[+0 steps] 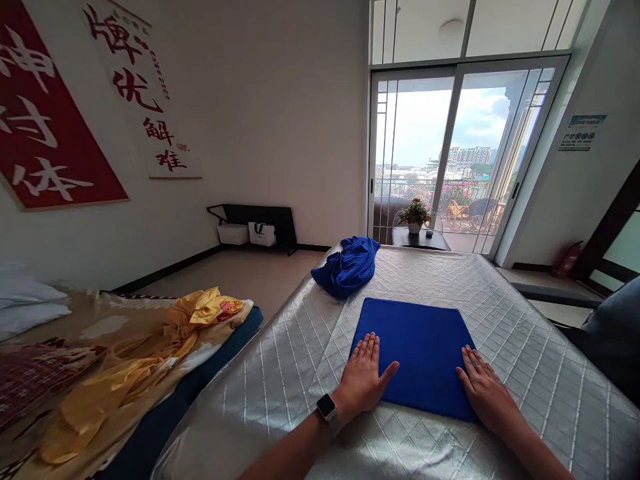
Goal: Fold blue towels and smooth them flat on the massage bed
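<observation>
Left hand [364,379]: palm down over the left edge of the folded blue cloth [419,357], fingers straight and close together, thumb spread toward the middle; it grips nothing.
Smartwatch [327,407]: strapped on the left wrist, its square screen dark.
Right hand [486,388]: laid along the cloth's right edge, flat and stretched out, thumb apart from the fingers; nothing in its grasp.
Folded blue cloth: between the two hands, a smooth four-sided panel lying flat on the quilted silver mattress cover [280,373].
Crumpled blue cloth [347,267]: heaped at the far left edge of the same mattress cover, beyond the folded one and apart from it.
Neighbouring bed: on the left, with rumpled yellow fabric [105,400], a maroon patterned textile [45,380] and white pillows [30,307].
Back wall: a low black bench frame [277,223] stands on the floor, with a white bag [262,233] and a pale box [233,234] at it.
Left wall: a red hanging scroll [45,127] and a white hanging scroll [150,100], both bearing large characters.
Sliding glass door [445,147]: behind the bed's far end; in front of it a potted plant [415,215] stands on a small dark table [406,239].
Right side: a red fire extinguisher [569,259] near the wall, below a notice [580,133].
</observation>
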Available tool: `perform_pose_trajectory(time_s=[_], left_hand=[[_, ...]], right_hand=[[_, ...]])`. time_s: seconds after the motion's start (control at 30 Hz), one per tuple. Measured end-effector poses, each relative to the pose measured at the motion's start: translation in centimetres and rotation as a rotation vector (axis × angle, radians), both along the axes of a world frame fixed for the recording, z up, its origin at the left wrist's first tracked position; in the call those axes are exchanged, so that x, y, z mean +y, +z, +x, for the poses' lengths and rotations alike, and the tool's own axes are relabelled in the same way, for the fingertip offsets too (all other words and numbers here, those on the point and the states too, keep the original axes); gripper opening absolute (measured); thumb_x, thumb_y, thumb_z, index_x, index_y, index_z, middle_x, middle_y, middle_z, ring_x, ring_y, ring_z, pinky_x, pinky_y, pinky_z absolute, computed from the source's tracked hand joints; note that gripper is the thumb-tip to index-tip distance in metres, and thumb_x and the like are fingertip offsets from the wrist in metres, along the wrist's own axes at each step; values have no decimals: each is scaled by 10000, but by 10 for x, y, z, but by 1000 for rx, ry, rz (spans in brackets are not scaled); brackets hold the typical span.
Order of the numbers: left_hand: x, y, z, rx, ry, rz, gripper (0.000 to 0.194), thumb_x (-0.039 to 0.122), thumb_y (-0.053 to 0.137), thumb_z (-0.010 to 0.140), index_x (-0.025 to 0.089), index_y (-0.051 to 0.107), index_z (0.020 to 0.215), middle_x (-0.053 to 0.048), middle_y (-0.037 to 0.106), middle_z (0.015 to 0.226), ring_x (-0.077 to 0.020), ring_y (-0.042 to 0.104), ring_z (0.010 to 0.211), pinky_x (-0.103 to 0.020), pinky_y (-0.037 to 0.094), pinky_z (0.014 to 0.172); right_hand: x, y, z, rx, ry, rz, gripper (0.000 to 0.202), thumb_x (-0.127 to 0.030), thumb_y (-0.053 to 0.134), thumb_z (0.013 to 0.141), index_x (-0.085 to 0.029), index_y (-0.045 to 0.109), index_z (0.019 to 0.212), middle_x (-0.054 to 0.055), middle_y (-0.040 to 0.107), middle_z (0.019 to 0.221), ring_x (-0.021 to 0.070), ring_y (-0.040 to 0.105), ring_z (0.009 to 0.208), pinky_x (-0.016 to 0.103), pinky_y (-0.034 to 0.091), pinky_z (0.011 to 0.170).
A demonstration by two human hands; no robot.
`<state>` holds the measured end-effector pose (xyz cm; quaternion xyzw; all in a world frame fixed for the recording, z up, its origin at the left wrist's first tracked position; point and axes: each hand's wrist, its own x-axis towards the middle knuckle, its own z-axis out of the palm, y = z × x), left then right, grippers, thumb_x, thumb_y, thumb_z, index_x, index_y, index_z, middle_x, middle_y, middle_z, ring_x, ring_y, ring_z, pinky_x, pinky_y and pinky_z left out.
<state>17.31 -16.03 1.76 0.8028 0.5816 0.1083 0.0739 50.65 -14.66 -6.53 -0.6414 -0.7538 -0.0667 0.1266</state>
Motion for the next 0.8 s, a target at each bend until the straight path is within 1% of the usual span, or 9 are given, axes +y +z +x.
perform_pose_trajectory(time_s=[0.1,0.23,0.3,0.4,0.47,0.53,0.67,0.8], left_hand=[[1,-1,-10,9,30,-5,901,710,122,1003,53,253,1604,-169,207,1675,-290,168,1557,-476,214,1270],[5,-10,-22,-7,58,17,837,699,190,1009,137,210,1629,-150,235,1674,-299,183,1555,-527,251,1249],[7,-14,-25,-6,61,27,823,694,209,1011,158,187,1635,-142,236,1677,-297,183,1556,-532,254,1246],[6,-14,-26,-1,70,25,854,706,180,1007,120,204,1628,-147,227,1680,-290,170,1560,-504,241,1256],[4,-12,-25,-2,79,12,903,721,146,998,67,227,1614,-163,204,1683,-288,157,1563,-478,229,1264],[2,-9,-24,-7,88,4,931,733,135,991,41,238,1606,-172,187,1686,-290,148,1565,-471,224,1266],[2,-7,-23,-11,92,12,906,733,156,992,78,248,1611,-161,196,1687,-288,146,1565,-486,234,1257],[4,-10,-24,-4,90,23,893,734,178,992,95,258,1610,-171,207,1682,-291,156,1562,-506,248,1249]], right_hand=[[1,-3,2,-17,11,5,658,-406,225,998,-62,460,1508,169,366,1614,263,250,1524,489,292,1230],[0,-2,2,-16,-5,-5,687,-421,208,1006,-23,417,1525,183,339,1624,264,234,1529,474,273,1240],[-1,0,0,-16,-22,-9,687,-410,203,1007,-17,384,1540,178,315,1634,259,226,1532,476,265,1243],[-2,5,-1,-37,-33,-43,680,-394,191,1006,-28,377,1548,162,309,1640,254,212,1536,471,252,1246],[-4,8,-2,-45,-34,-62,678,-388,188,1005,-28,378,1547,163,307,1641,258,206,1538,474,248,1246],[-5,11,-3,-52,-25,-65,683,-389,187,1004,-19,377,1546,171,297,1643,265,203,1540,483,237,1247],[-7,15,-4,-64,-32,-70,697,-395,164,1003,-15,354,1555,166,287,1647,254,204,1542,476,220,1253],[-5,16,0,-47,-45,-102,700,-411,202,984,-39,381,1550,159,315,1639,254,237,1534,476,225,1251]])
